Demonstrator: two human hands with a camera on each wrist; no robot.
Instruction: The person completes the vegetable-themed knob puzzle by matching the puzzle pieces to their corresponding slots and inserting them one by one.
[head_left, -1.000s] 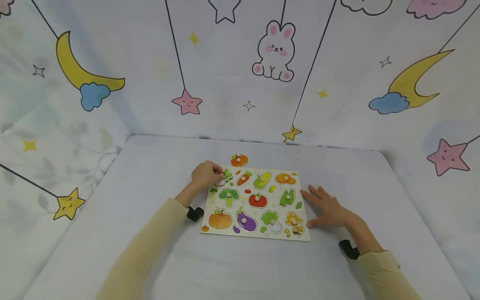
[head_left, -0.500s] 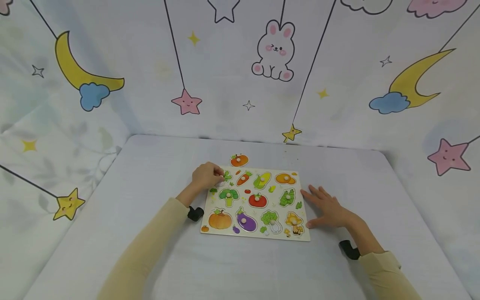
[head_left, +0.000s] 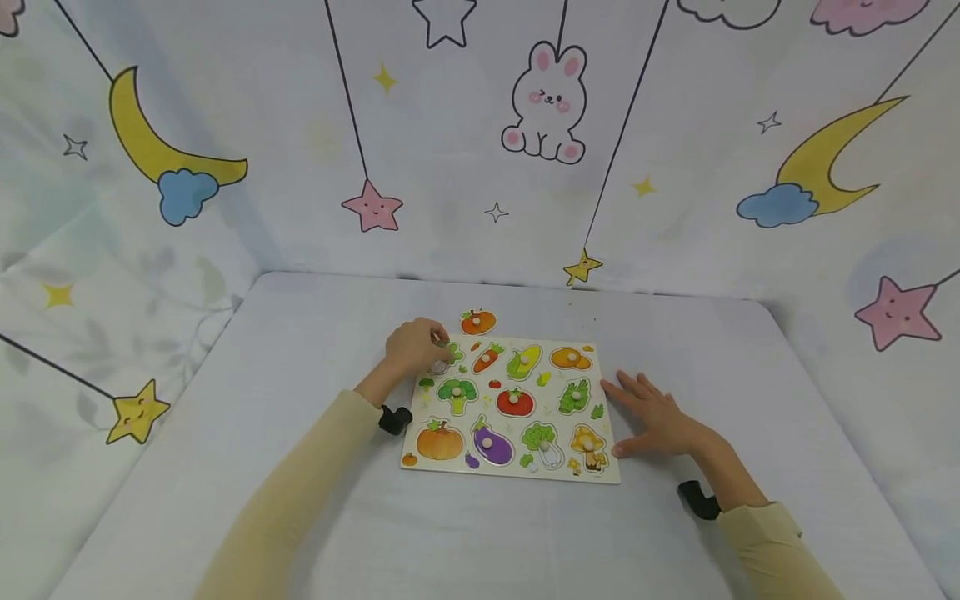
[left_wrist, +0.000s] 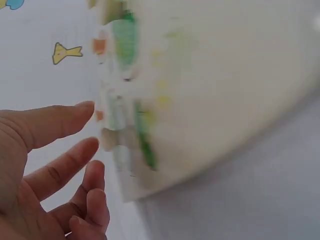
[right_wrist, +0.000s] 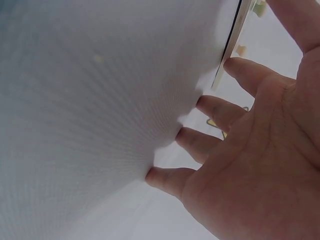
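Note:
In the head view, my left hand (head_left: 417, 346) is over the top left corner of a white wooden puzzle board (head_left: 474, 421). Beneath its fingertips lies a white vegetable piece with green leaves (head_left: 456, 352), partly covered by the hand. The left wrist view shows thumb (left_wrist: 75, 117) and index finger apart, with nothing pinched between them. My right hand (head_left: 660, 417) lies spread at the board's right edge, its thumb and index fingertip right at that edge. In the right wrist view its other fingertips (right_wrist: 186, 135) rest on the white cloth.
An orange pumpkin piece (head_left: 477, 322) with a knob lies on the cloth just beyond the board. Carrot (head_left: 488, 357), corn (head_left: 524, 361), tomato (head_left: 516, 402), eggplant (head_left: 492, 442) and several other knobbed pieces sit on the board. A pumpkin picture (head_left: 440, 440) without a knob is at lower left.
The white vegetable piece, raised and tilted in my left fingers a second ago, now lies down at its place on the board. The left fingers have come apart from it; the right hand has stayed still.

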